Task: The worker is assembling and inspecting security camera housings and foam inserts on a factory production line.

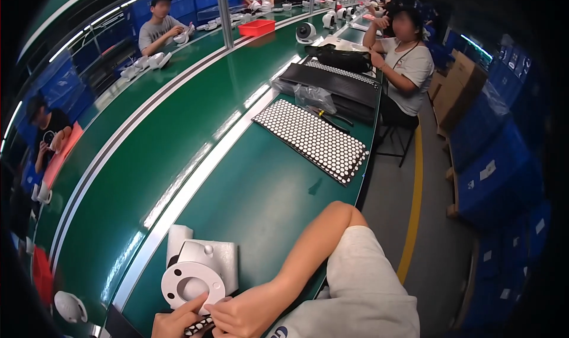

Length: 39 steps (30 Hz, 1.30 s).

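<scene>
Left hand (172, 322), right hand (242, 312) on one strip (199, 325), beside one housing (195, 269).

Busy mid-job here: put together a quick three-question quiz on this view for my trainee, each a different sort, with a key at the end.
1. Count: how many black spots show on the ring of the white device?
2. Name it: what lies between the person's left grip and right grip?
3. True or false: the dotted sheet lies under the white device.

Key:
1. Two.
2. A black strip with white dots.
3. False; the sheet lies farther along the green bench, apart from the device.
</scene>
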{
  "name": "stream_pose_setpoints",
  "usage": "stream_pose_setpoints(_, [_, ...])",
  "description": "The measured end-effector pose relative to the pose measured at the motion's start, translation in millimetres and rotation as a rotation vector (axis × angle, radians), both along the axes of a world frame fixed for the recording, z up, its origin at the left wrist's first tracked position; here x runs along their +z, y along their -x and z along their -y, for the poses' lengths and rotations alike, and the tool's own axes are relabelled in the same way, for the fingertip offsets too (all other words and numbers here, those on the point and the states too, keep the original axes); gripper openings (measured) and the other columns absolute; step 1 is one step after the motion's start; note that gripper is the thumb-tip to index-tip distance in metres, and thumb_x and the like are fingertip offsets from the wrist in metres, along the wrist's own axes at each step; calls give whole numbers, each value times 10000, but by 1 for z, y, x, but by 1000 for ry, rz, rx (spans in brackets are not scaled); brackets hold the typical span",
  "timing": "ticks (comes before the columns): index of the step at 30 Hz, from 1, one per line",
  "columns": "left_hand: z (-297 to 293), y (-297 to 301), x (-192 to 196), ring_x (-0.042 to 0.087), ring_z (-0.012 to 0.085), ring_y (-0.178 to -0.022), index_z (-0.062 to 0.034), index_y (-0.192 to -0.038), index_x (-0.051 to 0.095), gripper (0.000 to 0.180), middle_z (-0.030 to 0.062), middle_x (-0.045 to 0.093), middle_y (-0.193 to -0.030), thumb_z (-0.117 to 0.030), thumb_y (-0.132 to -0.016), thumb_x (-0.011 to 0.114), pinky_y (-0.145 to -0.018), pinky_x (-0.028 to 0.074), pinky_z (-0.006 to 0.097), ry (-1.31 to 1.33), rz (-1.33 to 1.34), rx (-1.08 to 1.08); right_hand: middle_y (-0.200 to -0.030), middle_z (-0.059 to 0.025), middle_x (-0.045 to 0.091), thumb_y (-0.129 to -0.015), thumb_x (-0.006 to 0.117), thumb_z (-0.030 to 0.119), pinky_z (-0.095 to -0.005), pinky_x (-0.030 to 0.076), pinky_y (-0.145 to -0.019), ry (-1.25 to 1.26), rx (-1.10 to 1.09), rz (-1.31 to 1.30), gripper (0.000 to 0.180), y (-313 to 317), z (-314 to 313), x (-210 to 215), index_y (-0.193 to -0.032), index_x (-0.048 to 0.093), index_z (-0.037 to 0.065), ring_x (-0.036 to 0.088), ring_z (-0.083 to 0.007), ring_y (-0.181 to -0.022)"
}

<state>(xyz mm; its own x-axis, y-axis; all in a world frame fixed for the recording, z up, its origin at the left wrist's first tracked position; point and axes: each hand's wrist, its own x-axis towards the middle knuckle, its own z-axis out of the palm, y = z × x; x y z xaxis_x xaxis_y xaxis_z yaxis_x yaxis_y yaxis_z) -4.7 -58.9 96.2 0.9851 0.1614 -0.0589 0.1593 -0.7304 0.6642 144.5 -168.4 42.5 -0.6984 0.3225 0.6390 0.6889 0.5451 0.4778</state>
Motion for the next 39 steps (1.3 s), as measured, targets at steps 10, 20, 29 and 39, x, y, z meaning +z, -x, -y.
stream_pose_setpoints(10, [-4,-4,0,544,296,-545,-11,-761,555,121,201,531,-1023,-1,-643,581,-485,425,297,30,-10,-80,-503,-46,443,-728,468,143,-258,333,-416,-33,-27,-1,134,-4,3,-4,-641,426,51,457,-141,-438])
stream_pose_setpoints(20, [-9,0,-7,562,315,-586,-47,-737,538,87,175,508,-1072,-64,-667,586,-497,440,317,74,2,-199,-546,-30,425,-849,424,323,-266,384,-446,-95,441,-80,328,-15,-33,-19,-643,467,72,461,-130,-461])
stream_pose_setpoints(29, [-4,2,-15,570,322,-695,-54,-824,525,168,181,459,-1135,-76,-668,583,-556,466,323,37,-65,-195,-589,-58,454,-855,420,317,-278,438,-503,-47,485,-75,341,-23,-34,-20,-739,529,15,508,-163,-510])
stream_pose_setpoints(39, [-14,7,-20,559,303,-613,-48,-862,529,205,189,375,-1202,-73,-662,565,-539,459,317,153,-38,-345,-710,-162,596,-765,376,71,-234,407,-620,-99,536,118,237,-39,-34,-20,-956,512,35,585,-186,-678])
